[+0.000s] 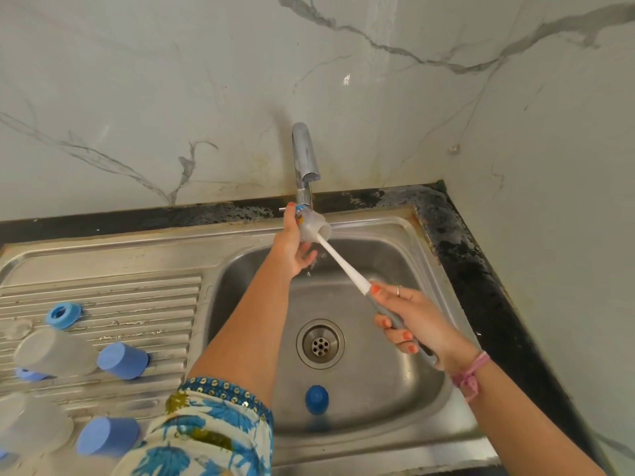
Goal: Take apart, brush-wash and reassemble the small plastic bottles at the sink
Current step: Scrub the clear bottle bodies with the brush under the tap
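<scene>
My left hand [292,240] grips a small translucent plastic bottle [314,228] tilted under the chrome tap [304,156], its mouth facing right. My right hand [415,321] holds the grey handle of a long bottle brush [343,266], whose white shaft runs up into the bottle's mouth; the bristles are hidden inside. Water drips below the bottle. A dark blue cap [316,399] lies in the steel sink basin [395,400]. On the drainboard [137,297] at left lie two translucent bottle bodies [51,352], two light blue caps [123,360] and a blue ring [63,315].
The drain [320,343] sits mid-basin. A dark stone counter edge [481,269] runs behind and right of the sink, with marble wall [171,80] close behind. Another blue cap [108,436] and a translucent body [31,424] lie at the drainboard's near left.
</scene>
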The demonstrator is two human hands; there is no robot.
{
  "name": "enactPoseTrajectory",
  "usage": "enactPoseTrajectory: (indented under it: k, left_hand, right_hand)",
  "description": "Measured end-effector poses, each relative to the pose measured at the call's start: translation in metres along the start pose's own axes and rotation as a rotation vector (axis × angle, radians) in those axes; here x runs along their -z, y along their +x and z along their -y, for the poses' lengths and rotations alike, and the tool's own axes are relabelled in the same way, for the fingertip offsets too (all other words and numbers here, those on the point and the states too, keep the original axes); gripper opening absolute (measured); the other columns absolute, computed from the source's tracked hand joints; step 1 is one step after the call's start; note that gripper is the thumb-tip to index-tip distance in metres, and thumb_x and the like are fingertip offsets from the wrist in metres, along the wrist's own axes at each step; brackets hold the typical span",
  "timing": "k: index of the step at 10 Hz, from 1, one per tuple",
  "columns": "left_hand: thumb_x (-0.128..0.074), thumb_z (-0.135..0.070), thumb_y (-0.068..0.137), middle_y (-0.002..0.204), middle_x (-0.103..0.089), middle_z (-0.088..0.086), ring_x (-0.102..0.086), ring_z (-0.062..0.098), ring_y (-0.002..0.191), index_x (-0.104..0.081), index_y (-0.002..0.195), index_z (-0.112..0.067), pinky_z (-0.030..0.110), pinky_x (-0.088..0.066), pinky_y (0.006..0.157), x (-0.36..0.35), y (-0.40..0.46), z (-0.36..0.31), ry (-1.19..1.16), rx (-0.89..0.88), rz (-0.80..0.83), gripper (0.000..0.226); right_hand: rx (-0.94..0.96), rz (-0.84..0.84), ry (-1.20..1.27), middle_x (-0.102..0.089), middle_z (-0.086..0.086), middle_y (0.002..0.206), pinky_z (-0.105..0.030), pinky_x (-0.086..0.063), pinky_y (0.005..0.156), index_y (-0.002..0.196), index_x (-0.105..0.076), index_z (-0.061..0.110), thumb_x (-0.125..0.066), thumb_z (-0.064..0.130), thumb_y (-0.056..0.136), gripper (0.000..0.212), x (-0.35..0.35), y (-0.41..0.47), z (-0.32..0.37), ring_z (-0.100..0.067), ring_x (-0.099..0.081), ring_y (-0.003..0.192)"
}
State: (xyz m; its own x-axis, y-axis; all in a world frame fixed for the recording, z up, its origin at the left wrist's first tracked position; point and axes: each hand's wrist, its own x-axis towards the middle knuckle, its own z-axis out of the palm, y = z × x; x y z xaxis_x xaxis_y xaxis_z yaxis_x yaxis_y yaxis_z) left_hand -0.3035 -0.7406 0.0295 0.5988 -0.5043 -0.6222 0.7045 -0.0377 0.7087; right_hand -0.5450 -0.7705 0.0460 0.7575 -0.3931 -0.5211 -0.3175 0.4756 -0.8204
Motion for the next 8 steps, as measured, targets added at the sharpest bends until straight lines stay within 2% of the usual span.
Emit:
enactPoseTrajectory:
  k: [1,2,3,4,5,6,7,8]
  left_hand:
    - [-0.058,-0.050,0.089,0.116,-0.061,0.013,-0.062,0.026,0.097,-0.056,0.105,-0.017,0.041,-0.053,0.082,0.007,-0.004,-0.012,0.025,0.016,0.040,0.036]
    - [-0.075,-0.043,0.078,0.104,-0.058,0.012,-0.061,0.024,0.089,-0.053,0.109,-0.015,0.043,-0.053,0.087,0.006,-0.004,-0.018,-0.042,0.061,0.044,0.047]
    - [-0.071,-0.020,0.085,0.083,-0.055,0.006,-0.055,0.015,0.068,-0.055,0.089,-0.011,0.032,-0.052,0.082,0.005,-0.005,-0.008,-0.345,0.030,0.063,0.019]
    - [-0.070,-0.026,0.084,0.089,-0.061,0.007,-0.064,0.014,0.074,-0.057,0.098,-0.013,0.035,-0.055,0.087,0.008,-0.004,0.004,-0.564,-0.035,0.172,0.023]
    - [-0.074,-0.042,0.080,0.091,-0.059,0.006,-0.059,0.015,0.074,-0.056,0.105,-0.011,0.027,-0.055,0.065,0.007,0.000,0.006,-0.218,0.002,0.081,0.043]
    - [-0.067,-0.038,0.088,0.100,-0.060,0.012,-0.062,0.020,0.083,-0.054,0.099,-0.009,0.033,-0.058,0.073,0.010,0.003,-0.002,-0.060,-0.012,0.022,0.034]
    - [-0.057,-0.029,0.096,0.105,-0.059,0.018,-0.062,0.028,0.086,-0.055,0.112,-0.004,0.046,-0.057,0.083,0.012,0.005,-0.012,-0.143,-0.026,0.025,0.030]
    - [-0.055,-0.023,0.095,0.117,-0.058,0.020,-0.063,0.030,0.092,-0.052,0.121,-0.001,0.047,-0.058,0.079,0.007,0.008,-0.017,-0.226,-0.101,-0.035,0.034]
  right_hand:
    - [0.298,-0.279,-1.319,-0.060,0.003,0.083,-0.027,-0.048,0.057,0.148,-0.030,0.037,-0.045,0.042,0.099,0.052,0.007,0.002,0.004,-0.009,-0.052,0.062]
    - [0.404,-0.331,-1.671,-0.056,0.003,0.095,-0.026,-0.049,0.063,0.152,-0.016,0.041,-0.039,0.042,0.101,0.056,0.004,0.008,0.001,-0.012,-0.054,0.071]
    - [0.088,0.024,-0.423,-0.052,0.001,0.072,-0.020,-0.039,0.040,0.141,-0.045,0.032,-0.051,0.031,0.098,0.043,-0.002,0.006,0.001,-0.007,-0.044,0.049]
    - [-0.279,0.341,0.595,-0.037,0.002,0.063,-0.012,-0.022,0.032,0.134,-0.054,0.015,-0.056,0.029,0.095,0.042,0.000,0.002,-0.007,-0.002,-0.032,0.037]
    - [-0.212,0.218,0.447,-0.037,0.001,0.060,-0.013,-0.021,0.031,0.128,-0.056,0.018,-0.056,0.031,0.094,0.037,-0.005,-0.005,-0.003,-0.003,-0.031,0.036]
    - [0.114,-0.077,-0.479,-0.050,-0.001,0.065,-0.026,-0.039,0.041,0.123,-0.046,0.050,-0.051,0.032,0.098,0.031,-0.006,-0.016,0.004,-0.009,-0.043,0.047]
    - [0.384,-0.281,-1.478,-0.058,0.004,0.088,-0.030,-0.053,0.062,0.145,-0.010,0.050,-0.038,0.041,0.102,0.052,0.003,-0.012,0.002,-0.012,-0.057,0.067]
    - [0.529,-0.465,-1.835,-0.043,0.004,0.075,-0.025,-0.031,0.037,0.149,-0.026,0.037,-0.053,0.035,0.097,0.059,0.003,-0.011,0.005,-0.010,-0.034,0.044]
